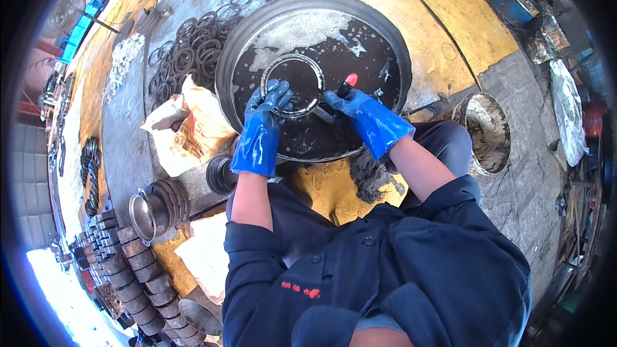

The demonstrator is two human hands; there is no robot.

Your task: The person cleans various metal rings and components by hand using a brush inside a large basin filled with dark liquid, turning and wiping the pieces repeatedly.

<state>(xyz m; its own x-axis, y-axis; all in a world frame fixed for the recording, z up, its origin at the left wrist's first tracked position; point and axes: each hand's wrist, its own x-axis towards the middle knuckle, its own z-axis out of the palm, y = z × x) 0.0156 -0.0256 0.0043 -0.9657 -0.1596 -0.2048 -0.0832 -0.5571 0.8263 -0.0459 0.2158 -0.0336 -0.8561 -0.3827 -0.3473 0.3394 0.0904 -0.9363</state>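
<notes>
A shiny wet metal ring (302, 58) is held upright over a wide round tub (400, 51) of dark liquid with pale foam. My left hand (260, 125), in a blue rubber glove, is closed on the ring's lower left side. The right hand (373, 119), gloved alike, grips a black-handled tool (349, 82) with a red end. Its dark working end meets or lies very near the ring's lower right edge. The glove partly hides it, so I cannot tell its exact kind.
Left of the tub lies a heap of dark rings (186, 58), beside a crumpled open sack (193, 128). Stacked metal rings (168, 205) and rows of rusty cylinders (138, 260) stand lower left. A dirty bucket (485, 132) is at the right, with dark sludge (369, 177) near my legs.
</notes>
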